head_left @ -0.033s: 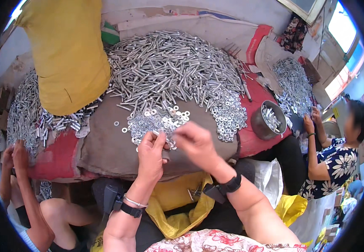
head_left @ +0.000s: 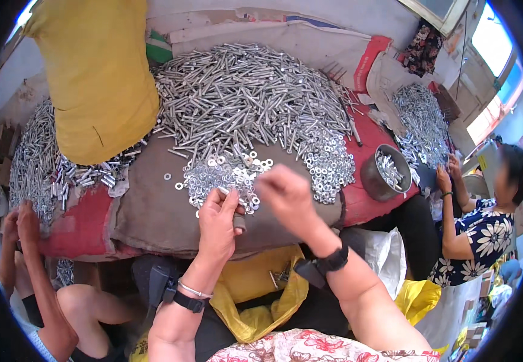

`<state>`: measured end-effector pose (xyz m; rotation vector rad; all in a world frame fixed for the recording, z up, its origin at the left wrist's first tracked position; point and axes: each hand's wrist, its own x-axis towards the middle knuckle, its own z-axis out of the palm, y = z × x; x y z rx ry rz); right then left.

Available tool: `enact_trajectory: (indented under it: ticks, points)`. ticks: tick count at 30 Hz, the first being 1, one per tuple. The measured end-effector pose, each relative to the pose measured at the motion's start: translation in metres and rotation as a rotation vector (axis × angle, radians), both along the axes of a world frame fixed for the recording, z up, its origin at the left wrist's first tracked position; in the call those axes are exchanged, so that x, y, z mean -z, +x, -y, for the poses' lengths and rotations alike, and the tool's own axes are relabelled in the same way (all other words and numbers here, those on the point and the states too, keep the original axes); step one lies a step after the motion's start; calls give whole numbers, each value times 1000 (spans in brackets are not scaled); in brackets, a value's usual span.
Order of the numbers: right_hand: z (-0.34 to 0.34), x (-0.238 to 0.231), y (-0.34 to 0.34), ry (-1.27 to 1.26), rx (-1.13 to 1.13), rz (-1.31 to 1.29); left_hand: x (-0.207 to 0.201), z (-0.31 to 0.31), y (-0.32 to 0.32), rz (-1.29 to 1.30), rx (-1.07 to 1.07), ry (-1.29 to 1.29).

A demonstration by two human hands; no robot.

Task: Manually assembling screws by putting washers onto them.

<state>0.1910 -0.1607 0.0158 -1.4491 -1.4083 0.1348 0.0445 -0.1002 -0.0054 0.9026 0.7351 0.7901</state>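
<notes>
My left hand (head_left: pixel 216 226) is closed over the near edge of the washer heap, gripping metal bolts; a silvery end pokes out above the thumb. A dull grey-brown cylinder (head_left: pixel 239 223) shows beside its lower fingers. To its right my right hand (head_left: pixel 288 196), blurred, hovers with fingers curled toward the thumb; what they hold, if anything, is not visible. Loose washers (head_left: pixel 204 180) lie just beyond my hands. A second washer heap (head_left: pixel 331 169) lies to the right. Behind both rises a large mound of silver bolts (head_left: pixel 243 96).
A full yellow sack (head_left: pixel 101 84) stands at the far left, near another metal heap (head_left: pixel 32 163). On the right are a metal pot (head_left: pixel 370 181) of parts and a further heap (head_left: pixel 421 120). Co-workers' hands (head_left: pixel 23 223) work on both sides. A yellow bag (head_left: pixel 261 320) opens below my hands.
My right hand has moved slightly up and to the right, away from my left hand. The left hand stays nearly in place.
</notes>
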Motion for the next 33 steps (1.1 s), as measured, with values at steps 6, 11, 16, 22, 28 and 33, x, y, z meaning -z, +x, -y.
enact_trajectory:
  ticks: [6, 11, 16, 22, 28, 33]
  points:
    - [-27, 34, 65, -130, 269, 692, -2, 10, 1, 117, 200, -78]
    - [-18, 28, 50, -172, 252, 485, 3, 12, -5, 23, 231, -10]
    - [14, 11, 13, -33, 17, 171, 3, 17, 0, -145, 254, 132]
    - [28, 5, 6, -37, -113, 300, 5, 20, 2, -137, 251, 185]
    - [14, 18, 13, 45, -23, 233, 7, 20, 1, -119, 177, 123]
    - [-3, 28, 17, -94, 16, 635, 7, 26, 1, -132, 134, 114]
